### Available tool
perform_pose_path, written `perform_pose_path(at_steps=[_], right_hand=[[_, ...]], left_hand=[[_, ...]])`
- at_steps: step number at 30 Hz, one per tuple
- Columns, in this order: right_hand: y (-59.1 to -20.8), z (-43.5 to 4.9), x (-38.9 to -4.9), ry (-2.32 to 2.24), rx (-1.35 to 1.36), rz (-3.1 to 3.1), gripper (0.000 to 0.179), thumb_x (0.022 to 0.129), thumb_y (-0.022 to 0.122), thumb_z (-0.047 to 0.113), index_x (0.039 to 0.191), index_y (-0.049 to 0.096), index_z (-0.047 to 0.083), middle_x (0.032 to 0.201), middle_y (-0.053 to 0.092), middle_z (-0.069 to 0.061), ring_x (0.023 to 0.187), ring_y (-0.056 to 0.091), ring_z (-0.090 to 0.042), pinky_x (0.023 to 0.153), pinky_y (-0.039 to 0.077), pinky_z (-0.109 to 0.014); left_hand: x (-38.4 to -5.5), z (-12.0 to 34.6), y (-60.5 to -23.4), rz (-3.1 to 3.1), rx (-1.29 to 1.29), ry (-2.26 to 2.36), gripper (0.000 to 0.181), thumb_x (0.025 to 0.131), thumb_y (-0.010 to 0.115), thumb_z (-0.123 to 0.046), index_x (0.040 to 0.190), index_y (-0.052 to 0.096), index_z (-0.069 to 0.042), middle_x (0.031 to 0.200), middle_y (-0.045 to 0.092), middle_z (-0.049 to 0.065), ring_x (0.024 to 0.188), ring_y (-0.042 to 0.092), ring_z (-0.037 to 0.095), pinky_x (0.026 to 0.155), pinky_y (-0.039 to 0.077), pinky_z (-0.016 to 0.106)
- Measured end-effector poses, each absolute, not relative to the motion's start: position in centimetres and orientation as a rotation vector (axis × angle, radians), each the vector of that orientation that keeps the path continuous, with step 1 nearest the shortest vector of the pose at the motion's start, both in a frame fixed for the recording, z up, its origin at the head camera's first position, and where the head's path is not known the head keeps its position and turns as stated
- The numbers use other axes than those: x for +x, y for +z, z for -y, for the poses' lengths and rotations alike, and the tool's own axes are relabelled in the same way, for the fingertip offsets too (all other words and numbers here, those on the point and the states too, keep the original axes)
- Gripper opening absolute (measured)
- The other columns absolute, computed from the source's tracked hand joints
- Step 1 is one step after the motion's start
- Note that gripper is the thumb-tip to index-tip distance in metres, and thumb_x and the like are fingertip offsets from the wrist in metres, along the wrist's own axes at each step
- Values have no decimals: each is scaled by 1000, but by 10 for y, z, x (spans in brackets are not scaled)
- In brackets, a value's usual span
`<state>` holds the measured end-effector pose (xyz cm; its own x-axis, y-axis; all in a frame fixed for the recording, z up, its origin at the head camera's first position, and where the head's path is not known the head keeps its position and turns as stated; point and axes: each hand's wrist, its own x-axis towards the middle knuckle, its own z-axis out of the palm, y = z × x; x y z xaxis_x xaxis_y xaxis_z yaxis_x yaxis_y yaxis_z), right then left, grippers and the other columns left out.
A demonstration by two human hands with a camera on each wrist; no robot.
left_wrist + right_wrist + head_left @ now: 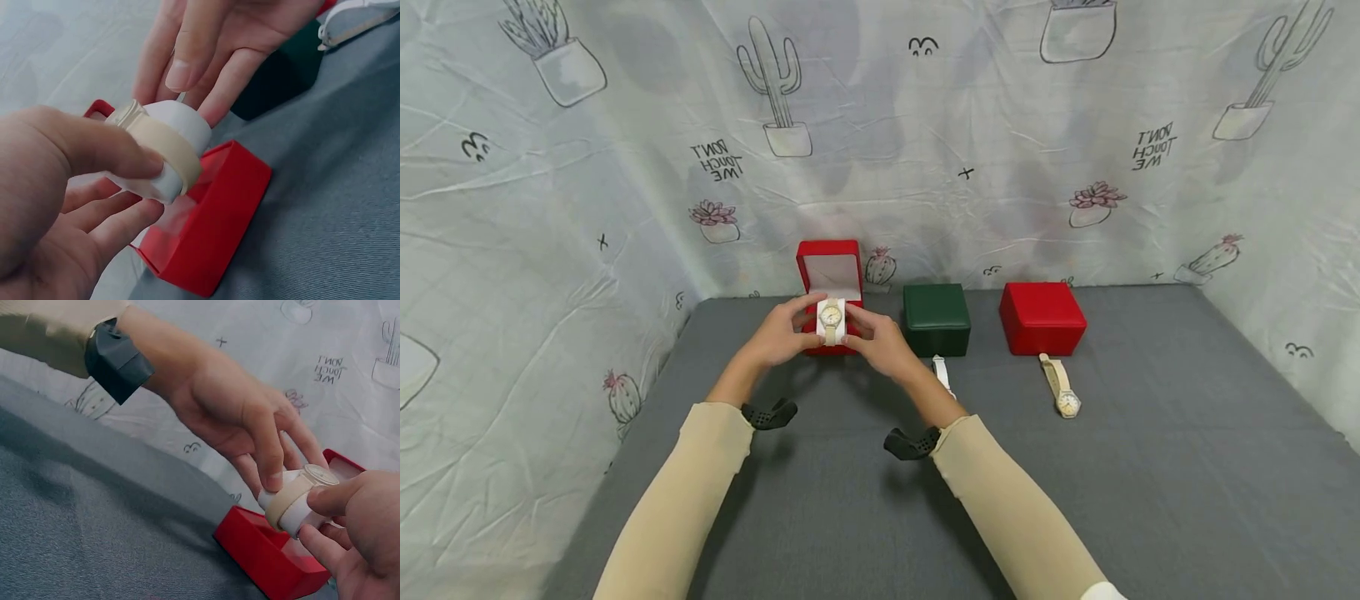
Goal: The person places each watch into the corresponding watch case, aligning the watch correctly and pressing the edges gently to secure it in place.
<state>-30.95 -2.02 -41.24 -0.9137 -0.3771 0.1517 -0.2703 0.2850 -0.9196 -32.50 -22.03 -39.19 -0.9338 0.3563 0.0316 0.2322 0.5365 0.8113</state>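
Mirrored lettering [722, 159], seemingly reading DON'T TOUCH WE, is showing at 2 spots on the backdrop [865, 175], while the right forearm [936, 396] is hiding part of a white-strapped watch [941, 371]. A cream-strapped watch [831, 316] with a round, pale dial, its markings too small to make out, is wrapping a white cushion [184, 119] held just over the open red box [231, 225]. The left hand's [778, 333] thumb and fingers are pinching 1 end and the right hand's [882, 342] fingers are curling round the other, though I cannot tell whether that thumb is pressing.
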Motion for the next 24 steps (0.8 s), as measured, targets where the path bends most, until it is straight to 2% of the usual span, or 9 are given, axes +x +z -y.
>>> perform_pose_path(at_steps=[5, 10, 18, 24], right_hand=[[-415, 23, -318, -1708, -550, -2441, 55, 89, 58, 13, 140, 37, 17, 144, 39, -1, 130, 41, -15, 100, 41, -34], [-420, 29, -325, -1694, -516, -2410, 54, 90, 57, 12, 140, 37, 15, 144, 38, -2, 131, 40, -15, 101, 41, -33], [-421, 40, -330, -1617, -450, -2442, 51, 93, 53, 20, 140, 37, 13, 142, 42, -4, 127, 44, -17, 102, 41, -35], [-421, 43, -334, -1458, -446, -2616, 49, 92, 53, 20, 139, 39, 13, 140, 45, -6, 128, 43, -17, 103, 39, -35]], left_hand=[[-335, 217, -393, -2689, 517, 1192, 69, 85, 61, -8, 145, 26, -13, 149, 26, 10, 133, 34, 31, 99, 41, 45], [-341, 217, -399, -2756, 497, 1025, 68, 87, 58, -9, 145, 24, -10, 148, 28, 13, 133, 34, 31, 101, 38, 48], [-343, 220, -400, -2832, 454, 1028, 50, 88, 56, -9, 136, 43, -8, 135, 47, 15, 116, 50, 30, 93, 46, 46], [-347, 220, -402, -2824, 457, 1069, 49, 88, 57, -10, 135, 45, -9, 136, 46, 14, 118, 51, 30, 92, 47, 45]])
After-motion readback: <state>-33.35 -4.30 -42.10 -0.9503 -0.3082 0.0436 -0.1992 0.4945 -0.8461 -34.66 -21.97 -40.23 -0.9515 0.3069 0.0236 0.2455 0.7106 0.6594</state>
